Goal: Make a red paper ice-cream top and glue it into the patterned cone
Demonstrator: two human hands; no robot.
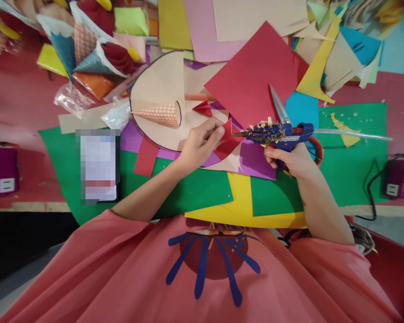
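My right hand (284,159) grips a blue hot glue gun (279,134), its body crusted with glue and scraps and a clear glue stick (353,133) coming out of the back. Its nozzle points left, close to a small piece of red paper (228,131) pinched in my left hand (204,142). Whether the tip touches that paper I cannot tell. Just left of my fingers lie a folded red paper piece (204,108) and an orange-checked paper cone (161,114). The cone rests on a beige, black-edged paper shape (158,80).
Scissors (279,105) lie partly behind the glue gun, beside a large red sheet (256,67). A phone (99,166) sits on green paper at left. Paper scraps (350,54) pile up at back right, decorated cones (94,49) at back left. Purple boxes (402,177) stand at both sides.
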